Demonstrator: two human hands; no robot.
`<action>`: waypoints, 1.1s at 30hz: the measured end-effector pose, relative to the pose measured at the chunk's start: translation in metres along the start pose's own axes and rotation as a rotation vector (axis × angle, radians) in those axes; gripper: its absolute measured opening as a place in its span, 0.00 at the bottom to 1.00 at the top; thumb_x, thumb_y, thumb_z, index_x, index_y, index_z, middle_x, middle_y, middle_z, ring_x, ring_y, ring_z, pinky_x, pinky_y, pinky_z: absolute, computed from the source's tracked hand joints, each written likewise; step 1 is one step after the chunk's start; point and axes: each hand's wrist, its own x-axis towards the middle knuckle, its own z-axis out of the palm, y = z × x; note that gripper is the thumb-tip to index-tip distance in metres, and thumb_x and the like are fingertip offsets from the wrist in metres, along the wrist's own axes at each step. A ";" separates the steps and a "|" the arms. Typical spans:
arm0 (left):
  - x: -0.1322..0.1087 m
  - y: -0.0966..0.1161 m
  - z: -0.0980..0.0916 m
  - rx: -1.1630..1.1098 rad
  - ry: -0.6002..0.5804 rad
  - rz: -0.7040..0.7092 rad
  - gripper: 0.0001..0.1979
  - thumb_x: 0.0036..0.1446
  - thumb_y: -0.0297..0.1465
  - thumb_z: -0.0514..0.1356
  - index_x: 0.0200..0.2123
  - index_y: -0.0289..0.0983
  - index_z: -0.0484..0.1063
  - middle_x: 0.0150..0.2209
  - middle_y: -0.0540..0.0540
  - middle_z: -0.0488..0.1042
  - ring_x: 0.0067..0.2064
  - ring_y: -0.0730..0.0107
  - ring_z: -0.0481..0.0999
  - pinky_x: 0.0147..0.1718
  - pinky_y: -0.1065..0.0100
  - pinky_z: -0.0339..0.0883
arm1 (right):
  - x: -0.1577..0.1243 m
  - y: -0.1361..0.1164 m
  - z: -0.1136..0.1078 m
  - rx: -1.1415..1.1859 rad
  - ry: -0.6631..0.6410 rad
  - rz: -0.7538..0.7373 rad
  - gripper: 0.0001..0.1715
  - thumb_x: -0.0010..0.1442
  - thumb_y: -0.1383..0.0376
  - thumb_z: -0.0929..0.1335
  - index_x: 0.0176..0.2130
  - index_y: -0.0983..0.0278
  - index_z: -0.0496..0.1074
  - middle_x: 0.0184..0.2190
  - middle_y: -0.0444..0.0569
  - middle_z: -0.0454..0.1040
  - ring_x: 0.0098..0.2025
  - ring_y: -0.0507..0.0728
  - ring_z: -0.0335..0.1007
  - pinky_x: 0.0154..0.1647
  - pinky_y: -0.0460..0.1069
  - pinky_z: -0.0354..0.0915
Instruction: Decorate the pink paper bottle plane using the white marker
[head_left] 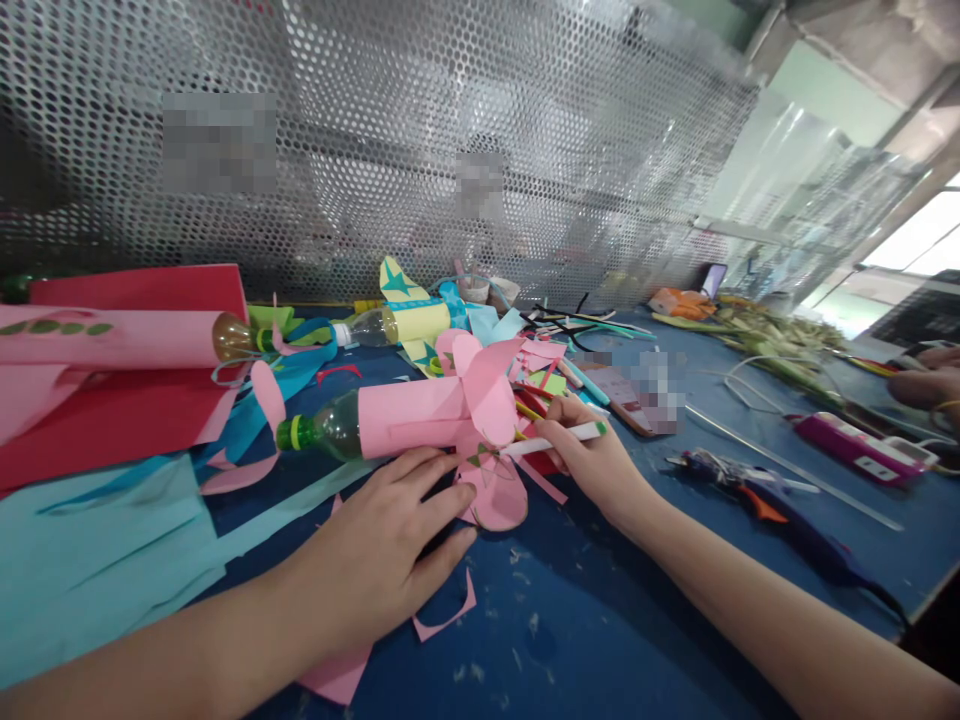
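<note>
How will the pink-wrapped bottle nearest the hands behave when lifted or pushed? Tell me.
The pink-wrapped bottle is probably light: its clear neck shows no liquid. Lying sideways, its rounded body may roll, though the broad pink petals would likely hinder that. Those petals look thin, so probably apt to bend.

We've got a bottle [336,425] in glossy see-through plastic, wrapped in pink paper [412,405] that looks pretty matt and smooth to us. Our marker [555,440] seems to be smooth plastic. The tabletop [555,620] has a soft sheen with pale flecks, the screen [375,150] is shiny punched metal, and the power strip [862,445] is slick plastic.
</note>
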 end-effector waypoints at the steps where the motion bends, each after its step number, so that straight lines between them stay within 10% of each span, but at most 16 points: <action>1: 0.000 0.000 0.000 -0.001 0.004 0.004 0.16 0.68 0.35 0.48 0.49 0.38 0.73 0.52 0.38 0.74 0.55 0.51 0.71 0.53 0.48 0.68 | 0.000 0.000 0.000 0.001 -0.005 0.001 0.15 0.50 0.58 0.67 0.20 0.59 0.58 0.11 0.36 0.59 0.15 0.48 0.50 0.17 0.46 0.48; 33: -0.001 0.000 -0.002 0.020 0.007 0.016 0.17 0.68 0.35 0.48 0.49 0.37 0.73 0.52 0.37 0.75 0.55 0.50 0.71 0.53 0.47 0.69 | 0.000 -0.003 0.000 0.017 0.000 0.001 0.15 0.49 0.59 0.67 0.20 0.59 0.57 0.10 0.36 0.60 0.14 0.48 0.50 0.16 0.45 0.46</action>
